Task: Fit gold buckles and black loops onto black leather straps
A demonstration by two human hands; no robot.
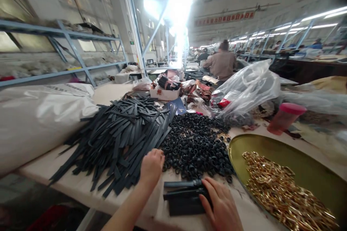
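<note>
My left hand (152, 166) is at the left edge of a heap of small black loops (192, 148). Its fingers are curled together, and whatever they pinch is hidden from me. To its left, many flat black leather straps (119, 133) lie in a loose, fanned pile. Nearer the table's front, my right hand (221, 202) is closed over the right end of a few black straps (181, 195), which lie side by side and point left. The fingers hide that end.
On the right, a gold-coloured oval tray (238, 144) holds a heap of shiny gold metal buckles (284, 187). Behind it stand a pink-lidded jar (287, 117) and a clear plastic bag (249, 83). A white sack (40, 115) bulges at left; a person (222, 61) is farther back.
</note>
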